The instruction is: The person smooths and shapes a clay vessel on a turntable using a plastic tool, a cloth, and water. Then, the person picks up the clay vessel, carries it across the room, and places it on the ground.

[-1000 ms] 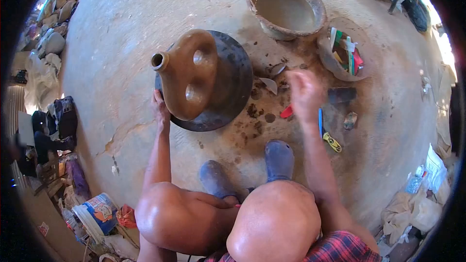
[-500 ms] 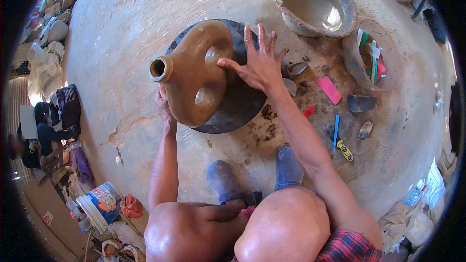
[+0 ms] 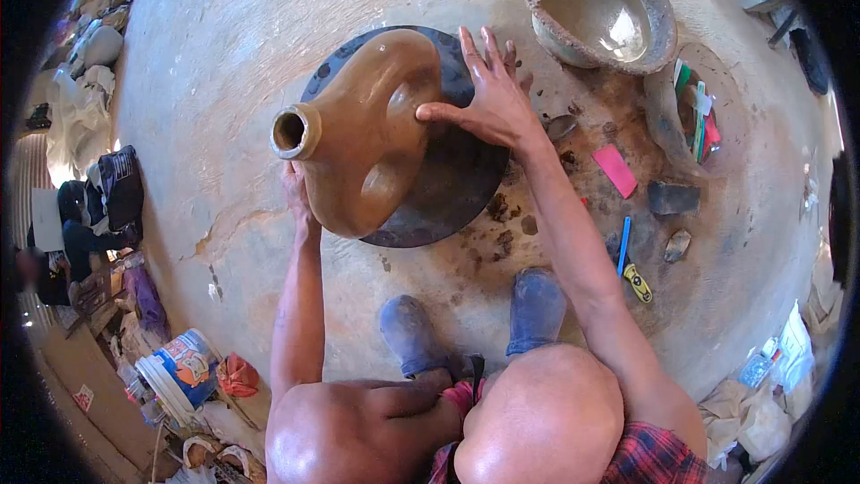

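A wet brown clay vase point(image 3: 372, 139) stands on a dark round turntable point(image 3: 448, 202). Its short round neck point(image 3: 294, 130) points left toward me, and two hollows show in its curved body. My right hand point(image 3: 497, 99) is at the vase's right side with fingers spread; the thumb tip reaches the clay at the upper hollow. Low on the left of the vase is my left hand point(image 3: 298, 193), seemingly against its wall, with most of its fingers hidden behind the clay.
A clay-crusted basin point(image 3: 663, 27) of cloudy water stands at upper right. Near it are a shallow dish point(image 3: 663, 116) of tools, a pink scraper point(image 3: 614, 170), a dark block point(image 3: 673, 197), a blue stick point(image 3: 624, 246) and a yellow-handled tool point(image 3: 637, 282). A bucket point(image 3: 184, 372) lies at lower left.
The vase has turned slightly, so its two openings look narrower. My right hand has shifted a little right, its thumb still by the upper hollow. The whole view has moved slightly.
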`<state>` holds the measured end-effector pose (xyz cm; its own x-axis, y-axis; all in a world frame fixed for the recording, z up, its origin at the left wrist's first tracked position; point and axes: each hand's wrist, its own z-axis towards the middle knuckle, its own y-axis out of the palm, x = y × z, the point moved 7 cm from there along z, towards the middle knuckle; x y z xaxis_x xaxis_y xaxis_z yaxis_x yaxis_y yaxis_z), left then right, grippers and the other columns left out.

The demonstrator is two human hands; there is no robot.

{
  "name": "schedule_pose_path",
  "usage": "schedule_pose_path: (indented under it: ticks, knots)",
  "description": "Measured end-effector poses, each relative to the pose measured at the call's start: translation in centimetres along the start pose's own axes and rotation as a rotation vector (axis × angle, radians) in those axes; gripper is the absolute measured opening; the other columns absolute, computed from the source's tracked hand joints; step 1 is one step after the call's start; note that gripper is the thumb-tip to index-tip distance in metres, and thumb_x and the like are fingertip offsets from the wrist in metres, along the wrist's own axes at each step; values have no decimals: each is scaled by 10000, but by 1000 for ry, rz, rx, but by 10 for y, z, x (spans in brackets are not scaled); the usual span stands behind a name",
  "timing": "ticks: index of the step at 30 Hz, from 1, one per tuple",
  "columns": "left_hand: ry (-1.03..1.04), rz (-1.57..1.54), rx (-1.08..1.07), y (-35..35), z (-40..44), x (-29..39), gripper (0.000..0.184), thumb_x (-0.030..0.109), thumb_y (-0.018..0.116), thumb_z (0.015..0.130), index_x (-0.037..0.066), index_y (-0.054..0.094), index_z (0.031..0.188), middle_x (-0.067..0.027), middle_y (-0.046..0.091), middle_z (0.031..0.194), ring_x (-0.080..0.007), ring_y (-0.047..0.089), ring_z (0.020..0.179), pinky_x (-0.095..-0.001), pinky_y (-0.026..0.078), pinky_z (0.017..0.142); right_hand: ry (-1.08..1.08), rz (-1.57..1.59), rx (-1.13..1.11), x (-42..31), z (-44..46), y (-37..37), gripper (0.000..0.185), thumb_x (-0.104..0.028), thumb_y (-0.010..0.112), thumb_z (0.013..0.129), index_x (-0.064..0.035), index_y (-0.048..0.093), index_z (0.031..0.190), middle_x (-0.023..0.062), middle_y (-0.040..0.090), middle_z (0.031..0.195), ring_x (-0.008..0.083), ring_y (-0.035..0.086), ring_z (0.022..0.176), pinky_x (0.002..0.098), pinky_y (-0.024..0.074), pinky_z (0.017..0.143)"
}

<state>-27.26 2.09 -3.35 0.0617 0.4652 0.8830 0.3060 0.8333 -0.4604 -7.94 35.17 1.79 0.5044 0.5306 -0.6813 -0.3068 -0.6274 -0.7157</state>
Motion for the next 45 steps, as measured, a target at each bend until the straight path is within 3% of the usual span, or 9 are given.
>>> schedule_pose_path:
  ticks: [4, 9, 16, 21, 30, 33, 39, 43, 45]
  knots:
    - [0, 11, -3, 1, 2, 2, 486, 408, 449, 1118, 8, 721, 1164, -155, 769, 1024, -224, 698, 878, -418, 531, 789, -62, -123, 21, -4, 6, -4, 1541, -924, 773, 502, -141, 166, 1683, 252, 122, 1725, 520, 150, 1564, 617, 273, 1237]
    - [1, 20, -7, 1, 5, 5, 484, 406, 452, 1118, 8, 723, 1161, -152, 769, 1023, -221, 698, 878, -415, 531, 788, -498, 142, 524, -22, 4, -37, 1351, -802, 835, 589, -104, 333, 1631, 223, 258, 1694, 467, 262, 1546, 659, 278, 1215]
    - [6, 29, -2, 1, 9, 8, 481, 403, 455, 1118, 8, 725, 1157, -149, 770, 1021, -216, 696, 878, -410, 530, 787, -429, 173, 323, -24, 5, -23, 1191, -728, 844, 628, -83, 464, 1554, 199, 483, 1567, 368, 473, 1448, 600, 362, 1173]
    - [9, 35, -5, 1, 9, 8, 479, 401, 457, 1118, 7, 726, 1155, -147, 771, 1019, -212, 696, 878, -407, 530, 786, -823, -40, 744, -57, -17, -63, 1047, -677, 861, 642, -62, 587, 1443, 139, 604, 1462, 331, 569, 1358, 557, 407, 1145]
    - [15, 41, 2, 1, 10, 10, 475, 398, 461, 1117, 7, 729, 1150, -143, 772, 1017, -205, 694, 878, -401, 530, 784, -259, 342, 167, -13, 1, -17, 1131, -689, 881, 613, -2, 565, 1455, 204, 577, 1484, 372, 530, 1390, 488, 417, 1156]
    - [16, 46, -5, 3, 10, 11, 473, 397, 462, 1117, 7, 730, 1148, -142, 772, 1016, -203, 694, 877, -399, 530, 784, -353, 132, 344, -29, -2, -31, 1009, -524, 945, 650, -63, 578, 1469, 197, 553, 1512, 355, 538, 1391, 462, 401, 1181]
    - [19, 48, 2, 3, 10, 11, 471, 394, 465, 1117, 7, 731, 1145, -139, 773, 1015, -199, 693, 877, -395, 530, 782, -845, -139, 738, -73, -27, -69, 1055, -545, 932, 637, -89, 542, 1505, 172, 544, 1530, 365, 478, 1449, 489, 404, 1168]
    - [20, 50, 6, 3, 12, 13, 469, 393, 466, 1117, 7, 732, 1143, -137, 773, 1014, -196, 692, 877, -393, 530, 782, -754, 28, 674, -58, -20, -53, 1006, -526, 924, 676, -68, 546, 1488, 178, 542, 1530, 357, 488, 1444, 483, 410, 1167]
    - [19, 52, 8, 2, 12, 14, 469, 392, 467, 1117, 7, 733, 1142, -136, 774, 1013, -194, 692, 877, -391, 530, 781, -374, 112, 497, -32, -11, -33, 992, -632, 845, 727, -67, 549, 1487, 182, 562, 1491, 365, 493, 1427, 479, 425, 1140]
